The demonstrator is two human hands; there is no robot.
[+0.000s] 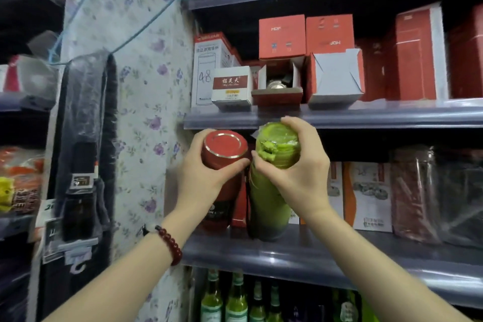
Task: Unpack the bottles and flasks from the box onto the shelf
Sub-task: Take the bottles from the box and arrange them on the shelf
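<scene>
A red flask (224, 149) with a metal-rimmed lid stands at the left end of the grey middle shelf (326, 253). My left hand (201, 180) grips its upper part. Right beside it stands a green bottle (269, 198) wrapped in clear plastic, and my right hand (300, 165) grips its top around the green cap. The two containers nearly touch, both with their bases on the shelf board. The box they came from is out of view.
Red and white cartons (282, 36) fill the upper shelf (339, 117). Packaged boxes (368, 196) stand right of the green bottle. Green glass bottles (235, 300) sit on the shelf below. A floral-papered wall (146, 86) and hanging dark goods (86, 154) lie to the left.
</scene>
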